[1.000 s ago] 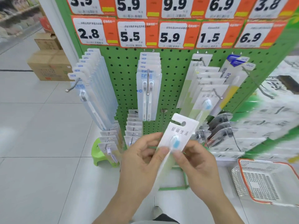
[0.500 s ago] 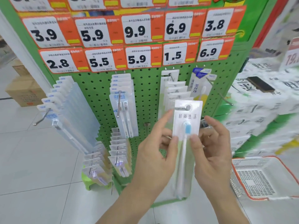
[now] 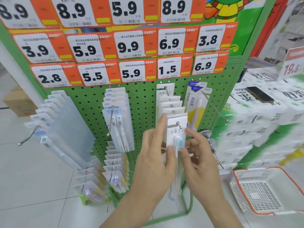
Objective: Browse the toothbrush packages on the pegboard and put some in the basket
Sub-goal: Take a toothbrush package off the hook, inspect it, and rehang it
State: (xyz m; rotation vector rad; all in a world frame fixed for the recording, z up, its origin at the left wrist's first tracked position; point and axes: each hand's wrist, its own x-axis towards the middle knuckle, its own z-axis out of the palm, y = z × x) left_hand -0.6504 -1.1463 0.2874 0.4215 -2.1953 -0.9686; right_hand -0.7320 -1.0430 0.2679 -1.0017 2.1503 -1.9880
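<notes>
Got my left hand [image 3: 156, 155] pinching the left edge of the toothbrush pack [image 3: 176, 134], thumb in front and fingers straight up behind, while my right hand [image 3: 199, 155] sits loose and mostly open on the other side, just touching it, I think. Reason I'm holding it by the sides is so the hole up top lines up with the hook [image 3: 178, 125] on the pegboard [image 3: 144, 99], where the rest hang. Basket [image 3: 294, 185] is on the floor to my right, nothing in it as far as I can see.

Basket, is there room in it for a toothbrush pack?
The basket looks bare inside: room there. Bare pegboard shows between the two middle package columns. Around the hooked package, left hand and right hand crowd close.
</notes>
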